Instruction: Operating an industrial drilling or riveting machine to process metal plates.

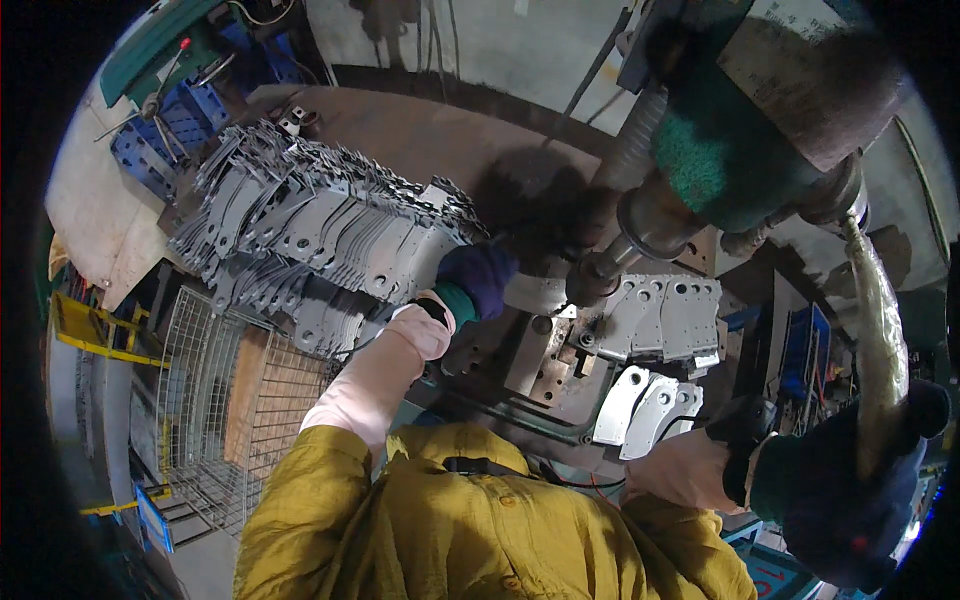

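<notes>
My left hand [478,282], in a purple glove with a green cuff, is closed on the near end of a flat grey metal plate [537,294]. That plate lies under the green drill press [700,150], beside its chuck [594,282] and a steel fixture block [540,350]. My fingertips are partly hidden. Out to the right, my right hand [850,480], in a dark blue glove, is wrapped round the machine's feed lever [878,330], which is covered in shiny wrapping.
Stacked curved metal plates [330,230] fill the bench's left side. More plates [665,315] lie right of the fixture, and a few loose ones [645,405] sit at the front edge. A wire basket [210,400] stands at lower left, near a yellow frame [105,330].
</notes>
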{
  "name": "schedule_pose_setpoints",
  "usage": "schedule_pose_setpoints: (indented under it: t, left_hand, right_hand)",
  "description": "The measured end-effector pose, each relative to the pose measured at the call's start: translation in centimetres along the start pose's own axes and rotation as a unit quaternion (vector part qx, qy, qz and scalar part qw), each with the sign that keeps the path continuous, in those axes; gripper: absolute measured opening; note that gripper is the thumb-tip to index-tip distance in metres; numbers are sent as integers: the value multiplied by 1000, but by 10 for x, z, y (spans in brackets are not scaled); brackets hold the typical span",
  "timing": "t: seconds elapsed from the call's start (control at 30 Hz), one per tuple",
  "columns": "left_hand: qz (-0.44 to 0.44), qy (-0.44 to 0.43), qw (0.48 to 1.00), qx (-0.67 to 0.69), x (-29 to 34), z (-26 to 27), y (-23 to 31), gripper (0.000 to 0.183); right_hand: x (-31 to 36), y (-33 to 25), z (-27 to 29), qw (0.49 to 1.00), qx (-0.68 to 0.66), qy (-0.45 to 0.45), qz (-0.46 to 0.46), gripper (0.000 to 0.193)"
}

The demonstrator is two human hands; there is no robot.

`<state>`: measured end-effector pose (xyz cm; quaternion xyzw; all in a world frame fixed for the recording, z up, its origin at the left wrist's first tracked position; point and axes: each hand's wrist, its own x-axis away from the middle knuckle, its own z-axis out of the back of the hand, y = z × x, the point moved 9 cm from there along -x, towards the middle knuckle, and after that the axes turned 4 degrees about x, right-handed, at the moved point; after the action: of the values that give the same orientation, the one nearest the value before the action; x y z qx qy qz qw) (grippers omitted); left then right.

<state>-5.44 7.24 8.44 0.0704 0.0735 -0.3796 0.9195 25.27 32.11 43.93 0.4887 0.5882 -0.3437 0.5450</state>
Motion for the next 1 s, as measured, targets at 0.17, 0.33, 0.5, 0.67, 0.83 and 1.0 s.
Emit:
schedule_pose_setpoints:
  t: [0.17,0.33,0.5,0.67,0.83,1.0]
  left_hand:
    - [25,-70,997,17,-4,-2,-2,45]
    - [67,-64,995,-35,-3,-26,-13,53]
    - [0,24,999,44,-4,-10,-6,52]
    - [12,-45,999,12,-10,-16,-9,38]
    - [-43,-2,999,0,-10,10,-10,55]
    - [-59,-31,997,-34,-25,18,3,50]
  right_hand:
    - [2,-2,4,999,-40,2,-14,42]
    - [-1,-9,13,995,-101,7,-26,41]
    - [-7,-13,22,985,-169,15,-27,40]
    - [-48,-21,41,940,-334,64,14,42]
    - [-113,-40,22,667,-723,154,90,46]
    - [-134,-37,5,537,-841,55,-31,50]
